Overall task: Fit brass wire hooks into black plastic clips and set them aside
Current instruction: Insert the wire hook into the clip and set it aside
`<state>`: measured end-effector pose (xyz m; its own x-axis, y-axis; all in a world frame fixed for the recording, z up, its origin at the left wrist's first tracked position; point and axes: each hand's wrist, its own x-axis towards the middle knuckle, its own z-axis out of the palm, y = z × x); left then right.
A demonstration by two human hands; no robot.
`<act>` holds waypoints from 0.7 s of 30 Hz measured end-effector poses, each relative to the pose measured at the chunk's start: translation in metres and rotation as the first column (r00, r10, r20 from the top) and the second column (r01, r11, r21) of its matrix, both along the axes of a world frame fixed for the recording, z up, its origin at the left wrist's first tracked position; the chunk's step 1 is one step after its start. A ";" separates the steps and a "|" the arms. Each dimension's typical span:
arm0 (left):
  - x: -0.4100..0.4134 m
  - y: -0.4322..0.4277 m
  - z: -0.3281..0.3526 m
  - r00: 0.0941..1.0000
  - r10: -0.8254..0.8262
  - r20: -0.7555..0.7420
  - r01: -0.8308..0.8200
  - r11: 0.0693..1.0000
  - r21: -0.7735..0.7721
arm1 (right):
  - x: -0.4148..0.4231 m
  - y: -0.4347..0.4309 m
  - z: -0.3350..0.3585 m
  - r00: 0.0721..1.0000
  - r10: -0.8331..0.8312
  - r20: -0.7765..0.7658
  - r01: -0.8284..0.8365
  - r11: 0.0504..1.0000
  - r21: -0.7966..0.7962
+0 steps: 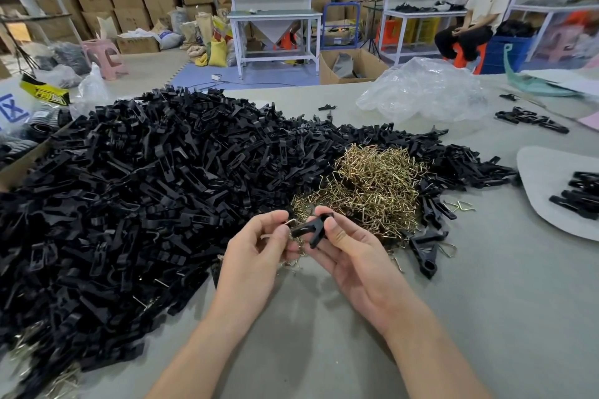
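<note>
Left hand [259,249] pinches 1 brass wire hook [289,223] w/ its end aimed at the black clip [311,230] gripped in right hand [348,246], both held just above the worktop [324,317] near the hook pile [372,188], prob so refills stay w/in reach.

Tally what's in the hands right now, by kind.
Black plastic clip: 1, pinched in the right hand
Brass wire hook: 1, pinched in the left hand
Total: 2

Forearms reached forward together; left hand [259,248] pinched a brass wire hook [290,222], right hand [353,254] gripped a black plastic clip [310,231].
</note>
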<state>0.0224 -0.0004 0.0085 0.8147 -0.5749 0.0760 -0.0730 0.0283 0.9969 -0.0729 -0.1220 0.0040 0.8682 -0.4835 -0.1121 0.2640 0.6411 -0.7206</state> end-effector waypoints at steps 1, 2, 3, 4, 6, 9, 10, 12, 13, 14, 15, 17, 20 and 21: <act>-0.002 0.000 0.000 0.999 -0.019 0.037 0.018 1.000 0.023 | 0.000 0.000 0.000 1.000 0.001 0.003 -0.001 1.000 0.008; -0.005 0.000 0.000 0.993 -0.025 0.116 0.018 0.998 0.059 | 0.000 0.000 0.001 1.000 0.000 0.005 0.000 1.000 0.022; -0.007 0.001 0.000 0.977 -0.024 0.210 0.004 0.995 0.096 | -0.001 -0.001 0.001 1.000 -0.002 0.008 0.002 0.999 0.039; -0.008 0.001 0.000 0.957 -0.022 0.289 -0.013 0.993 0.121 | -0.001 -0.001 0.001 1.000 -0.003 0.014 0.002 0.998 0.057; -0.010 0.001 0.001 0.933 -0.021 0.360 -0.027 0.991 0.128 | -0.001 -0.002 0.001 0.999 -0.006 0.040 0.002 0.995 0.101; -0.009 0.001 0.002 0.933 0.009 0.361 -0.049 0.994 0.102 | -0.002 -0.005 -0.001 0.995 -0.043 0.085 0.030 0.988 0.150; -0.009 0.002 0.002 0.943 0.024 0.331 -0.056 0.995 0.086 | -0.003 -0.007 -0.001 0.993 -0.063 0.096 0.047 0.986 0.159; -0.008 0.002 0.004 0.983 0.036 0.178 -0.041 0.999 0.026 | -0.003 -0.010 -0.002 0.988 -0.106 0.112 0.087 0.983 0.163; -0.008 0.001 0.005 0.998 0.019 0.056 -0.017 1.000 -0.019 | -0.002 -0.010 -0.002 0.986 -0.121 0.118 0.103 0.984 0.147; -0.009 0.000 0.006 0.996 -0.021 -0.082 0.015 0.997 -0.070 | -0.002 -0.010 -0.002 0.984 -0.127 0.124 0.112 0.987 0.118; -0.010 -0.001 0.008 0.973 -0.075 -0.218 0.048 0.991 -0.128 | -0.001 -0.008 -0.001 0.984 -0.123 0.133 0.113 0.991 0.077; -0.011 -0.003 0.009 0.894 -0.190 -0.406 0.101 0.968 -0.231 | 0.000 -0.004 0.000 0.982 -0.106 0.158 0.108 0.994 -0.006; -0.009 -0.002 0.009 0.824 -0.293 -0.484 0.151 0.938 -0.311 | 0.001 0.000 0.002 0.977 -0.108 0.181 0.121 0.991 -0.059; -0.009 -0.001 0.010 0.816 -0.304 -0.491 0.160 0.936 -0.315 | 0.001 0.000 0.003 0.976 -0.117 0.182 0.131 0.989 -0.065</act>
<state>0.0137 -0.0013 0.0185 0.6156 -0.7723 -0.1569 0.4981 0.2270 0.8369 -0.0715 -0.1218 0.0066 0.8037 -0.5897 0.0795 0.4658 0.5404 -0.7007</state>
